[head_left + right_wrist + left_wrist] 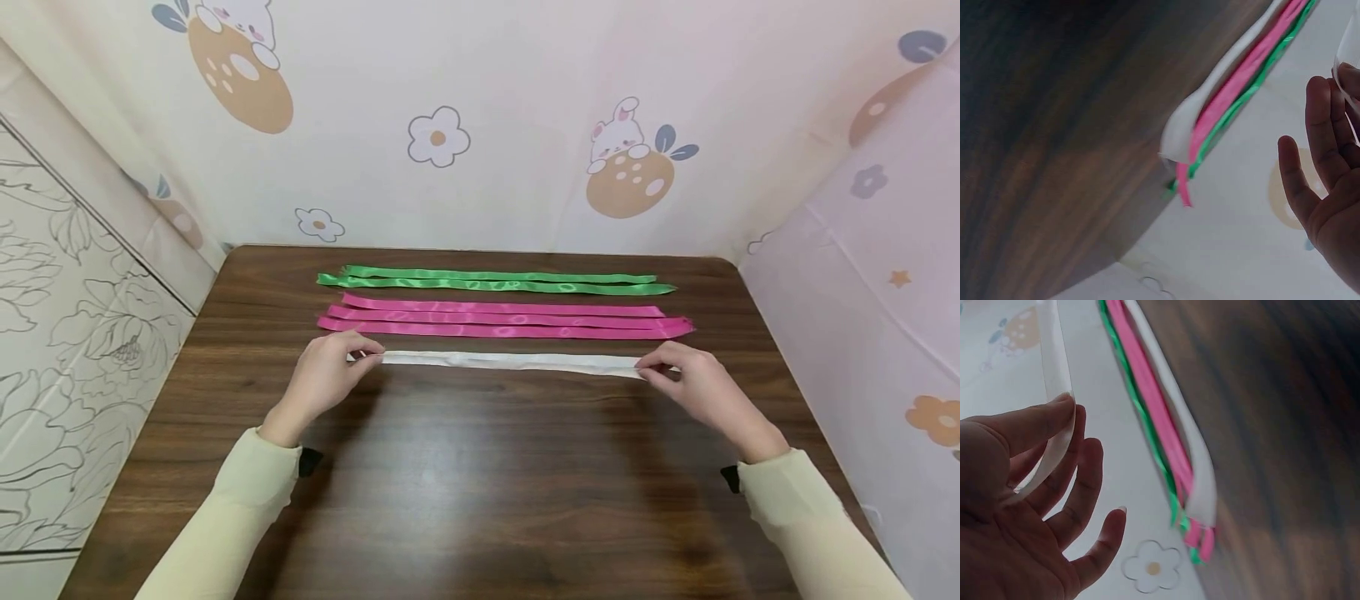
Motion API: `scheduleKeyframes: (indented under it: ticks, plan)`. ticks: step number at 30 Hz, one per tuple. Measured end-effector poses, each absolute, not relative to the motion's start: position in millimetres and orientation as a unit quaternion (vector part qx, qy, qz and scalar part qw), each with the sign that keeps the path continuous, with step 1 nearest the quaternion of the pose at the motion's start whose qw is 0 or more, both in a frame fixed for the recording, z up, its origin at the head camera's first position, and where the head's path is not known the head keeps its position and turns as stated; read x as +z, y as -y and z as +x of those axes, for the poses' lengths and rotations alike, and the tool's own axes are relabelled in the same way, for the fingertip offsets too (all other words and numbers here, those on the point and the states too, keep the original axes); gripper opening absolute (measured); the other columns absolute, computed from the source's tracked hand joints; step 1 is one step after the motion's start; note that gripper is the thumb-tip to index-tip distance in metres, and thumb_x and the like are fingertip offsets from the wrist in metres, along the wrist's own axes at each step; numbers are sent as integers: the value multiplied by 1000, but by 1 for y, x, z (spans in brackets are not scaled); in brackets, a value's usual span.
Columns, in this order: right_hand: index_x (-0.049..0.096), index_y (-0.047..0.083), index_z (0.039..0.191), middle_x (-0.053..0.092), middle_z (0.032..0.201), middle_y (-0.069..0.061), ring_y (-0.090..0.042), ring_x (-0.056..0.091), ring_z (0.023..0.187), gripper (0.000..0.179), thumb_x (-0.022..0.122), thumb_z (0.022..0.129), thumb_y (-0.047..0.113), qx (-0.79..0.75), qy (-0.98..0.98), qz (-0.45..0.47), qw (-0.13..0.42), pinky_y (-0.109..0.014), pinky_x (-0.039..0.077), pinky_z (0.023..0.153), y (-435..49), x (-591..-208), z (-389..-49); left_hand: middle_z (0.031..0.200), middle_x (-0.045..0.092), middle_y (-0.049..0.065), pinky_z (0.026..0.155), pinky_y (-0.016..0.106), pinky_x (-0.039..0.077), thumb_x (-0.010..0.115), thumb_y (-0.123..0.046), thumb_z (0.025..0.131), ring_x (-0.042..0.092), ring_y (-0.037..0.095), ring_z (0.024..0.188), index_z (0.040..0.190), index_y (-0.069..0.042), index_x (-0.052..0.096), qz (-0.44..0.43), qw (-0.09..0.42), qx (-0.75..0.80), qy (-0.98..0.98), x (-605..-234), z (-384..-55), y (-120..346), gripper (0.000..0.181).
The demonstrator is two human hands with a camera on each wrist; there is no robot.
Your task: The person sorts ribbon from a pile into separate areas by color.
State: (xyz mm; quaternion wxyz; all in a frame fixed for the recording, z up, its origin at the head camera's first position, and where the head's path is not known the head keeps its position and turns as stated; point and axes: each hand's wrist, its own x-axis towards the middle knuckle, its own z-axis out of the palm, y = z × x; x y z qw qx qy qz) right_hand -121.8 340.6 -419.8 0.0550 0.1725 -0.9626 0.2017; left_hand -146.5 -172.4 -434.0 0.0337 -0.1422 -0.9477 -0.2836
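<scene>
A white ribbon (510, 361) is stretched sideways between both hands. My left hand (330, 372) pinches its left end between thumb and forefinger; in the left wrist view the tail of this ribbon (1057, 447) hangs across the palm, the other fingers loosely bent. At the other end, my right hand (693, 379) pinches the ribbon with thumb and fingertips, partly cut off in the right wrist view. Both wrist views show another white ribbon (1200, 469) lying beside the pink ribbons; in the head view the held one largely overlaps it.
Beyond the hands lie several pink ribbons (495, 318), roughly parallel. Farther back are green ribbons (487, 283) near the table's rear edge. The brown wooden table (480, 483) meets a patterned wall covering (517, 183) at the back and right.
</scene>
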Motion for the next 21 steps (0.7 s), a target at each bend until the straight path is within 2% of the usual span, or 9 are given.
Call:
scheduleKeyframes:
  ticks: [3, 9, 12, 17, 21]
  plan:
    - [78, 15, 98, 75, 92, 2, 1, 61, 84, 11, 80, 89, 10, 206, 965, 160, 36, -38, 57, 77, -345, -425, -123, 99, 80, 5, 79, 42, 54, 76, -18, 93, 70, 22, 87, 103, -13, 81, -129, 11, -285, 950, -439, -147, 178, 12]
    - [78, 13, 104, 77, 99, -4, -16, 66, 89, 11, 76, 93, 14, 200, 971, 129, -26, -37, 55, 77, -350, -435, -128, 107, 80, 10, 88, 50, 56, 76, -20, 94, 72, 30, 101, 106, -10, 81, -104, -19, -291, 951, -450, -150, 183, 17]
    - [77, 10, 105, 77, 99, -7, -20, 67, 88, 12, 75, 94, 13, 189, 974, 119, -44, -39, 55, 76, -351, -439, -132, 108, 80, 10, 89, 52, 56, 76, -21, 94, 72, 31, 102, 106, -11, 81, -97, -29, -289, 952, -456, -153, 184, 17]
    - [76, 9, 103, 76, 92, -5, -18, 63, 81, 12, 75, 93, 14, 170, 978, 105, -64, -37, 53, 72, -350, -442, -139, 102, 81, 8, 84, 51, 55, 78, -24, 93, 74, 29, 94, 102, -12, 82, -95, -23, -267, 959, -467, -157, 182, 15]
    - [76, 9, 102, 74, 88, -4, -16, 62, 78, 12, 76, 93, 17, 156, 980, 95, -77, -37, 52, 71, -347, -444, -144, 85, 80, 2, 72, 42, 51, 81, -25, 89, 71, 22, 76, 95, -14, 83, -95, -5, -248, 964, -475, -158, 179, 12]
